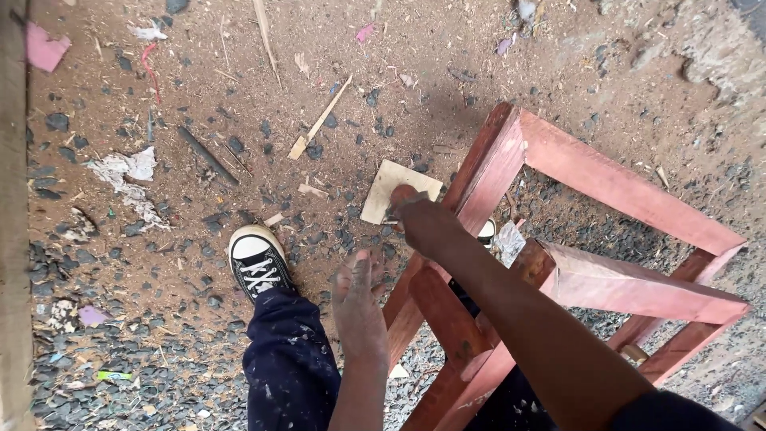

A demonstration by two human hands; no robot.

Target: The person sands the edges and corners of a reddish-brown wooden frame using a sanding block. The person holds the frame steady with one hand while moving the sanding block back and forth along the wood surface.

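plainly the work is on the frame (590, 231), a red-stained wooden stool or table skeleton lying tipped on the dirt ground (447, 64), one corner leg pointing away from the camera. the right hand (423, 219) has its grip closed around a small tool (396, 209) pressed at the outer face of the top rail; it looks like a brush or scraper, but the head is too hidden to tell which. the left hand (357, 299) lies flat, fingers loosely apart and holding nothing, braced against the nearer rail to steady the piece. by my judgement the step in hand is working the surface of that rail near the corner joint, and the next move calls for firm bracing from the left hand while the tool travels along the grain without slipping off the edge. just beyond the tool a pale square board (391, 185) lies on the ground. a black-and-white shoe (257, 263) is planted left of the frame, amid wood scraps and shavings.
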